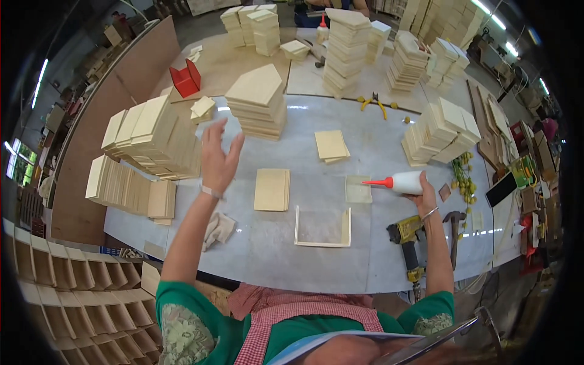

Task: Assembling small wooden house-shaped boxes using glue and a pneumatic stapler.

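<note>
My right hand (pixel 425 196) is wrapped round a white squeeze bottle (pixel 406 182), which lies nearly level with its red nozzle pointing left over a small translucent square (pixel 358 190). Raised over the left of the table, my left hand (pixel 220 157) has its fingers apart and holds nothing. Close to it stand a stack of pointed wooden panels (pixel 258 100) and rows of thin wooden boards (pixel 143 137). In front of me lies a three-sided wooden frame (pixel 323 244), its open side facing away. Small flat boards (pixel 272 190) lie to its left, and two more boards (pixel 331 146) lie farther back.
A yellow nail gun (pixel 409 233) and a hammer (pixel 454 228) lie by my right forearm. Yellow-handled pliers (pixel 373 104), tall wood stacks (pixel 347 55) and a red holder (pixel 185 78) stand farther back. A white cloth (pixel 219 230) is at left. Another person sits beyond the table.
</note>
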A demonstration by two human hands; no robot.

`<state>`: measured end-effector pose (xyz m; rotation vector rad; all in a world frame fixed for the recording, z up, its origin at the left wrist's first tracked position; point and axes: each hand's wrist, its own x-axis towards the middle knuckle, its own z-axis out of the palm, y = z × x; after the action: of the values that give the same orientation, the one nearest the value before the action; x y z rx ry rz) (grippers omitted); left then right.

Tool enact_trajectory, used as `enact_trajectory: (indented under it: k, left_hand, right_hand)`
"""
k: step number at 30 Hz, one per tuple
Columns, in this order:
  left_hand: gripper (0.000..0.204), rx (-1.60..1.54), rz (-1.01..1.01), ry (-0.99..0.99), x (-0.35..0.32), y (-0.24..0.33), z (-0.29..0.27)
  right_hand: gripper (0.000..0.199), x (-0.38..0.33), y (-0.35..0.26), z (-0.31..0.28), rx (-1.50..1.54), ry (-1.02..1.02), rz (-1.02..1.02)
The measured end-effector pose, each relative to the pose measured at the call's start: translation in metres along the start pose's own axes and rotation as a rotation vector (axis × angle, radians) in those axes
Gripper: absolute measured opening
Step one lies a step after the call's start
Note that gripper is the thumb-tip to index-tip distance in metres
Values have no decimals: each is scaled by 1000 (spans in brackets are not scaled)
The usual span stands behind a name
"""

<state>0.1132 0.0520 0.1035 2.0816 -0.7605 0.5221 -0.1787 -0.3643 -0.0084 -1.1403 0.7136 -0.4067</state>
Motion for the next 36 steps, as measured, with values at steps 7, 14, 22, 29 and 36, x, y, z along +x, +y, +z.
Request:
enact_trajectory:
  k: [7, 14, 22, 29, 36]
  left_hand:
    - [97, 374, -84, -150, 109, -25, 44]
    - [102, 517, -227, -447, 128, -17, 47]
    - [74, -943, -518, -259, 90, 25, 6]
    - [81, -1852, -922, -500, -58, 127, -4]
    - [41, -1132, -696, -395, -111, 92, 2]
  right_hand:
    - [57, 19, 8, 0, -376, 144, -72]
    - [40, 13, 9, -18, -718, 226, -411]
    - [25, -58, -52, 68, -668, 134, -664]
    - [27, -109, -48, 210, -256, -323, -299]
    - [20, -119, -38, 192, -240, -224, -219]
